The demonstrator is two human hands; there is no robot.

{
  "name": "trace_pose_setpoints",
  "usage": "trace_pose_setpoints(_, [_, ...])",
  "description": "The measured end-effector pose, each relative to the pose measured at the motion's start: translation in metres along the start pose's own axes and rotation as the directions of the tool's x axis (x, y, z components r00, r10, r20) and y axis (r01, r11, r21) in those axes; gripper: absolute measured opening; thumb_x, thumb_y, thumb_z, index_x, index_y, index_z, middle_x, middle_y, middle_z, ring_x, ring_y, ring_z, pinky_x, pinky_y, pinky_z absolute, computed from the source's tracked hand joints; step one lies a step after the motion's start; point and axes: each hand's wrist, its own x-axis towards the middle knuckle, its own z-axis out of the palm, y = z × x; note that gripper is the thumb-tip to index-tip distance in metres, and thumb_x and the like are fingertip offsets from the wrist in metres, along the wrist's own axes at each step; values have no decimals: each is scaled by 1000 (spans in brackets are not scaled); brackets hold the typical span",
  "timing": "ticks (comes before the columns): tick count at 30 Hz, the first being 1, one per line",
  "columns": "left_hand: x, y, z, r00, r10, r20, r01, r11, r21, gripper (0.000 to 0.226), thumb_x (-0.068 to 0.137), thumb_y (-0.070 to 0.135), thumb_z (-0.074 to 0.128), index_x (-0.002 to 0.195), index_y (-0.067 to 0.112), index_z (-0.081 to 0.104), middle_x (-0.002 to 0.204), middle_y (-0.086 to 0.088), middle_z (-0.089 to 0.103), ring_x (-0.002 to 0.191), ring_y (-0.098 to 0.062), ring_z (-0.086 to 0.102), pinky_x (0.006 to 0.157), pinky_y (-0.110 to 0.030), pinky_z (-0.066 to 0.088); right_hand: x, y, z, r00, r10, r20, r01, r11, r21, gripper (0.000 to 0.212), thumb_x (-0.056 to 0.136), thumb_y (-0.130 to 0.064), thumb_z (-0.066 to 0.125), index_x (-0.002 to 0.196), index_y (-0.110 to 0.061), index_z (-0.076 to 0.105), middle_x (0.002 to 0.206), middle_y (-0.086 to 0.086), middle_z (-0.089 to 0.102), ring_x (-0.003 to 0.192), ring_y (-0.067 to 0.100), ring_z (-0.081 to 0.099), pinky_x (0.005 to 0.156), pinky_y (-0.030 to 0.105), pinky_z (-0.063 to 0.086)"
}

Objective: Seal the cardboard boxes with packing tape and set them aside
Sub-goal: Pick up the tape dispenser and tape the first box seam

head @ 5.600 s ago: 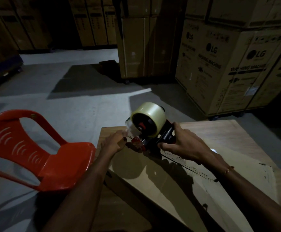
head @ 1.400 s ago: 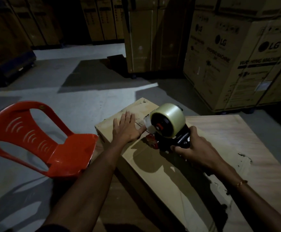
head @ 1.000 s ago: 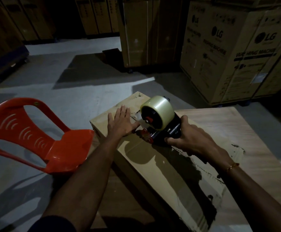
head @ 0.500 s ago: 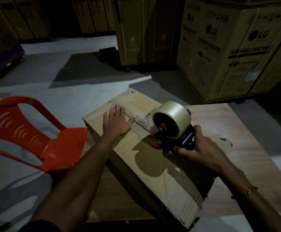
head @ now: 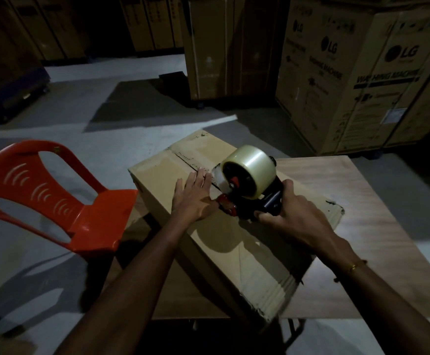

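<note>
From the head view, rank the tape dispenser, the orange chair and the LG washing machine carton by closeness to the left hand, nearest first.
1. Tape dispenser: just right of the left hand, on the cardboard box that the hand presses.
2. Orange chair: to the left, on the floor beside the box.
3. LG washing machine carton: far right, at the back.

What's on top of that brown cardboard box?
On the brown cardboard box: a flat left hand and a clear-tape dispenser gripped by the right hand. The seam beneath them is hidden.
</note>
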Motion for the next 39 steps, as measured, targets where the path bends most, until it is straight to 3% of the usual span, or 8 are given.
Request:
trace_pose_setpoints(4, [-3, 3, -1, 1000, -16, -6, 16, 1000, -12, 81, 101, 63, 30, 162, 21, -4, 170, -3, -12, 156, -24, -7, 124, -52, 0, 5, -5, -10, 999, 12, 46, -9, 997, -71, 73, 74, -75, 66, 115, -32, 24, 100, -2, 66, 81, 21, 67, 73, 47, 58])
trace_pose_setpoints(8, [-2, 3, -1, 1000, -21, -3, 21, 1000, -13, 88, 97, 72, 27, 163, 21, 0, 170, -2, -10, 156, -24, -4, 124, -52, 2, -2, -6, -20, 996, 30, 82, -20, 993, -114, 72, 77, -69, 71, 116, -28, 26, 96, -3, 63, 80, 23, 65, 64, 39, 52])
trace_pose_setpoints(14, [-6, 7, -7, 999, -32, 28, 32, 999, -7, 115, 70, 89, -4, 163, 20, -5, 169, -3, -14, 157, -24, -7, 125, -54, 1, -23, 10, -26, 996, 37, 84, -34, 999, -31, 74, 73, -68, 70, 118, -29, 28, 97, -9, 62, 80, 14, 67, 73, 44, 58])
trace_pose_setpoints(18, [-9, 9, -7, 999, -38, 3, 38, 998, -51, 123, 65, 94, -9, 163, 21, -3, 170, -2, -13, 157, -22, -6, 124, -54, 0, -32, 14, -32, 993, 64, 98, -61, 997, -40, 67, 80, -58, 74, 120, -28, 29, 94, -11, 60, 79, 10, 66, 72, 44, 60])
trace_pose_setpoints(23, [-8, 9, -7, 999, -39, -5, 39, 998, -53, 116, 71, 91, -4, 163, 20, -2, 170, -3, -12, 157, -22, -6, 124, -55, 0, -39, 21, -33, 991, 81, 108, -81, 997, -9, 67, 82, -55, 75, 122, -34, 25, 94, -14, 55, 73, 6, 63, 57, 27, 50])
trace_pose_setpoints(26, [-7, 10, -10, 999, -44, -2, 44, 997, -64, 115, 72, 91, -2, 163, 20, -2, 169, -2, -13, 157, -22, -7, 124, -54, -1, -48, 24, -24, 993, 97, 60, -99, 995, 22, 66, 84, -56, 74, 124, -36, 25, 93, -15, 55, 78, 8, 64, 60, 31, 55])
trace_pose_setpoints(32, [-15, 23, -3, 997, -62, -49, 59, 996, -61, 91, 94, 77, 8, 163, 18, -3, 169, -4, -14, 156, -23, -8, 124, -53, -3, -59, 35, -15, 993, 119, -11, -118, 991, 57, 64, 83, -58, 74, 123, -33, 30, 91, -11, 63, 64, 7, 61, 59, 37, 56])
trace_pose_setpoints(39, [-43, 50, 10, 982, 187, -22, -186, 982, 41, 70, 105, 57, 19, 162, 25, -5, 169, 1, -17, 156, -21, -14, 125, -52, -2, -58, 36, -14, 993, 116, -19, -113, 988, 109, 65, 81, -56, 76, 123, -31, 34, 96, -16, 62, 86, 10, 66, 70, 44, 60])
